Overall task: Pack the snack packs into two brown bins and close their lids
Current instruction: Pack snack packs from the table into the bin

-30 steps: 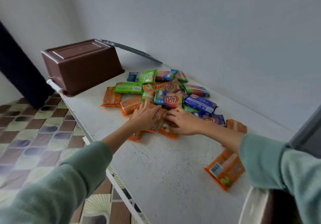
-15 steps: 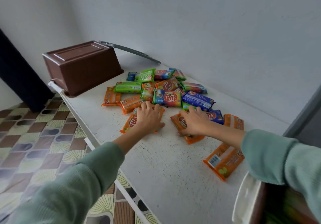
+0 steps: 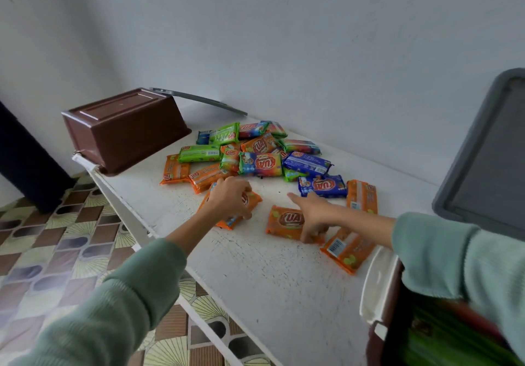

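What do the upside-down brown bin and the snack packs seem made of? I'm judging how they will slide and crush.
Brown bin: apparently rigid moulded plastic with a soft sheen and raised ribs on its base. Snack packs: glossy printed film, likely plastic, with crimped ends and highlights. Both are judged by look alone.

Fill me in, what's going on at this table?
A person is sorting snack packs on a white table. The left hand is closed over one orange pack, and the right hand presses on another orange pack. A mixed pile of packs is not yet packed. One brown bin sits upside down at the far end of the table; a second bin at bottom right is open, its grey lid raised.
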